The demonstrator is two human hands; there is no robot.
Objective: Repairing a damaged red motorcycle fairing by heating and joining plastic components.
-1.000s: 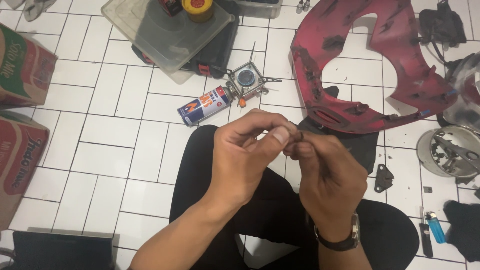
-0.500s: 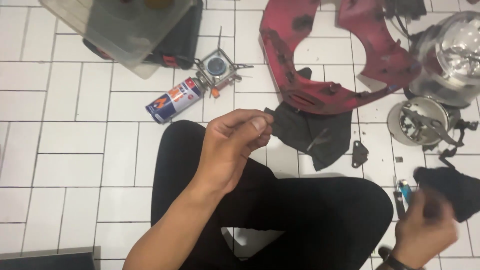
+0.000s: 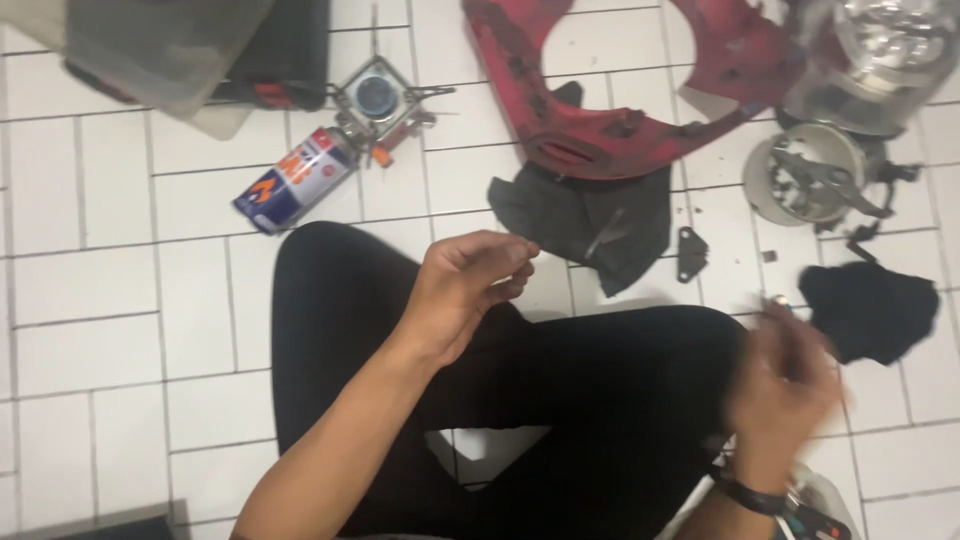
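Observation:
I sit cross-legged in black trousers (image 3: 600,400) on a white tiled floor (image 3: 120,300). My left hand (image 3: 465,285) is raised over my left knee, thumb and forefinger pinched on a small piece too tiny to make out. My right hand (image 3: 785,385) is motion-blurred by my right knee, beside a black rag (image 3: 870,310). It is closed around a small lighter whose metal tip (image 3: 775,300) sticks out above the fingers. A watch (image 3: 750,495) is on that wrist.
A blue-and-red gas canister (image 3: 290,180) with a camp stove (image 3: 375,95) lies ahead at left. A red fairing panel (image 3: 620,130), black cloth (image 3: 590,220), small black bracket (image 3: 690,252), round grey part (image 3: 810,180) and headlight unit (image 3: 890,50) lie at right. A clear plastic tub (image 3: 150,50) sits far left.
My hands were together working on a small thing. The right hand left it, reached down to the floor at right and has closed on the lighter. The left hand keeps its pinch.

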